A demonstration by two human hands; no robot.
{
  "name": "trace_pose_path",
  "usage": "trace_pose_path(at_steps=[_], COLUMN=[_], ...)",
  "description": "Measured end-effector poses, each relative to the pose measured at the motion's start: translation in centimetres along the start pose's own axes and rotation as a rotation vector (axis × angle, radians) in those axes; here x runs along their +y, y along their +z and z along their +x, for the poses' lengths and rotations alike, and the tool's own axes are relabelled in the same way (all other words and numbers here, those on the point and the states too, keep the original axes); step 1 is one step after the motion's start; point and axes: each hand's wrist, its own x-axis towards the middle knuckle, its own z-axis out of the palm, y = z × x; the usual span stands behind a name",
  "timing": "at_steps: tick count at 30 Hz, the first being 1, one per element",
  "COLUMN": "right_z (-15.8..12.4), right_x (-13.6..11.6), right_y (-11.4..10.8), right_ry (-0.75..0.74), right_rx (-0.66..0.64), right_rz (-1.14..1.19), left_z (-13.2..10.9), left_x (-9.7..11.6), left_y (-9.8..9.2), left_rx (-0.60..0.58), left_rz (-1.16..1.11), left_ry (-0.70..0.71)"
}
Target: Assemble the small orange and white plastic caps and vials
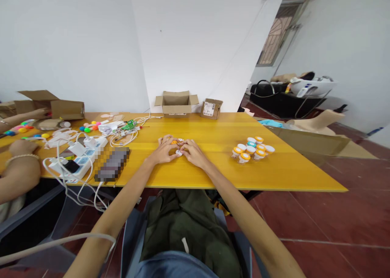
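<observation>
My left hand (165,151) and my right hand (191,153) meet over the middle of the yellow table (213,176). A small white round piece (178,152) with dark marks sits between them, thumbs and curled fingers of both hands closed about it. Just beyond it, partly covered by my fingers, lie a small orange piece (174,142) and a small white piece with dark marks (180,140). Their exact kind is too small to make out.
Clear jars (251,148) with orange, white and teal lids cluster at right. Behind are an open cardboard box (176,103) and a smaller box (211,108). Left lie a blurred-out phone-like device (112,164), a power strip (87,158), cables and a co-worker's arm (21,168).
</observation>
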Motion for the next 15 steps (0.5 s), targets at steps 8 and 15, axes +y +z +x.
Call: trace_pose_path(at_steps=[8,15], right_z=[-0.02,0.06], right_x=[-0.17,-0.22], right_y=[-0.09,0.09], right_ry=[0.005,0.041], right_rx=[0.012,0.017], right_rz=[-0.027,-0.022], left_z=[0.04,0.05], left_x=[-0.06,-0.07], left_y=[0.05,0.05], left_rx=[0.008,0.002], left_rz=[-0.015,-0.005], left_ry=[0.004,0.002])
